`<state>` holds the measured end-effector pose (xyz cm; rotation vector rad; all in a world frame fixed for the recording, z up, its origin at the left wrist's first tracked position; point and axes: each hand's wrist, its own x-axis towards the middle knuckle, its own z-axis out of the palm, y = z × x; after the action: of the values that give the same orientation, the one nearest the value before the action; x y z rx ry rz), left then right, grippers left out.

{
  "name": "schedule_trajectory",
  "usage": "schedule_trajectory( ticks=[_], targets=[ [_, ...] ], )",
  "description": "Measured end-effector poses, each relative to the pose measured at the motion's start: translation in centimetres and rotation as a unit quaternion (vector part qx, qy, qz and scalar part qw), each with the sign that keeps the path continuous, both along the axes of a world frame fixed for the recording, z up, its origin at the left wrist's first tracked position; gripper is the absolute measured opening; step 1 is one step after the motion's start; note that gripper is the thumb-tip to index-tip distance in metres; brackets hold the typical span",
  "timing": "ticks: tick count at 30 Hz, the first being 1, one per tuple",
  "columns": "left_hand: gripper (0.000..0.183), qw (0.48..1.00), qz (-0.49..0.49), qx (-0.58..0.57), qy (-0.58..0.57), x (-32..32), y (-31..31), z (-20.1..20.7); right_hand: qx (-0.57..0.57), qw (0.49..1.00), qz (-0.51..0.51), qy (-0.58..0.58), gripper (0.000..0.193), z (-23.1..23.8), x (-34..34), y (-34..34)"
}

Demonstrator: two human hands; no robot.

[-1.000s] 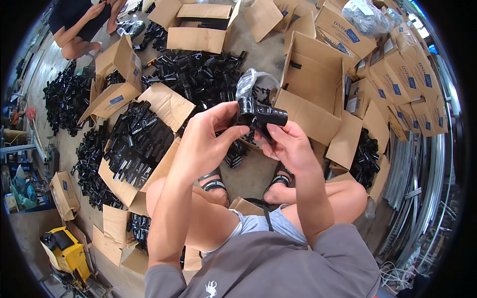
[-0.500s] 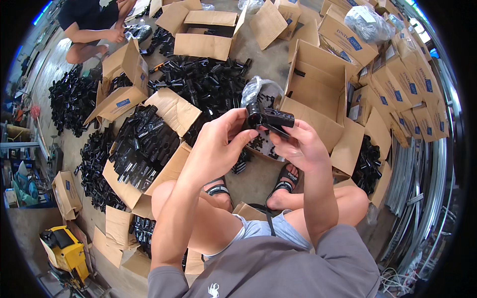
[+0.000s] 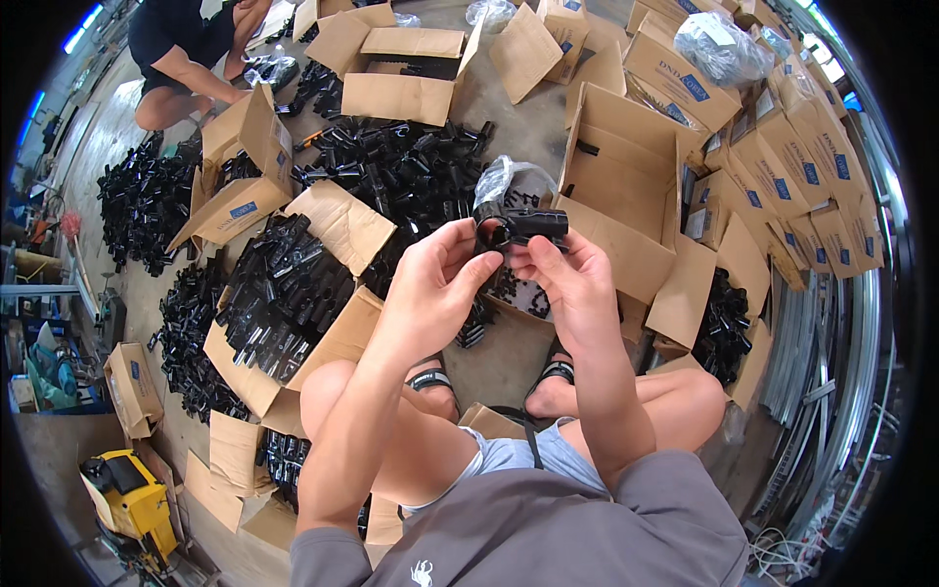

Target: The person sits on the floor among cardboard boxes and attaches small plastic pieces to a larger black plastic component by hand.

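A glossy black pipe fitting, a short tube with a round collar at its left end, is held up in front of me above the floor. My left hand grips the collar end between thumb and fingers. Bent fingers and the thumb of my right hand press against the underside of the tube; whether a small part sits between them is hidden. Just beyond my hands stands an open box with a clear plastic bag and small black parts.
Heaps of black fittings spread ahead and left. An open carton full of them stands left, an open carton ahead right. Stacked cartons and metal rails line the right. Another person crouches far left.
My right hand has shifted left and inward, from the tube's far end to its underside. The fitting has moved slightly left and turned. The other person's arm now reaches down behind a carton.
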<state>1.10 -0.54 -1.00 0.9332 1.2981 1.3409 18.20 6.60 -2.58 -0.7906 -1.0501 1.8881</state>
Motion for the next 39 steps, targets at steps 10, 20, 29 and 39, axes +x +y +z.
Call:
schedule_trajectory(
  ticks=[10,20,29,39],
  targets=[
    [0.035,0.998,-0.047,0.017,-0.028,0.1,0.0,0.5,0.003,0.998,0.01,0.063,0.026,-0.6,0.2,0.5],
    [0.033,0.998,-0.047,0.011,-0.049,0.3,-0.3,0.7,0.006,0.995,0.014,0.097,0.022,-0.6,0.0,1.0],
    [0.039,0.99,-0.038,-0.002,-0.137,0.2,0.1,0.5,0.013,0.996,0.011,0.093,0.024,-0.8,-0.3,0.6],
    [0.038,0.991,-0.067,0.001,-0.115,0.1,0.1,0.8,0.02,0.993,-0.003,0.117,0.024,-0.9,-0.5,0.7]
  ],
)
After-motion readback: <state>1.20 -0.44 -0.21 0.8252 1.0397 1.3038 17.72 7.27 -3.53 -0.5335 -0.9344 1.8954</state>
